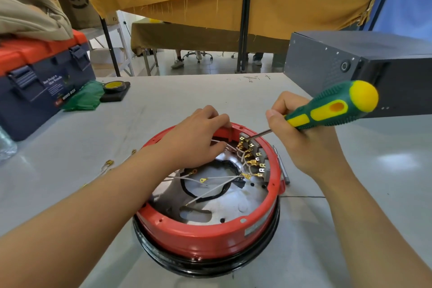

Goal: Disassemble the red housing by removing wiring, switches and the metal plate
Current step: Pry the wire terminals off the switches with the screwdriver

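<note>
Red housing (208,231) sits mid-table, open side up.
Right hand (301,138) grips the screwdriver (327,107), tip at the 1 o'clock switches (256,156); left hand (198,135) pinches white wiring (219,142) around 12.

The blue toolbox (44,86) with the red lid, well left of the hands, carries "WING BOX" in white on its front, under smaller lines too blurred to read. Behind it, a cardboard box (77,0) shows large dark letters "SF" and, lower right, a small "FS".
</note>
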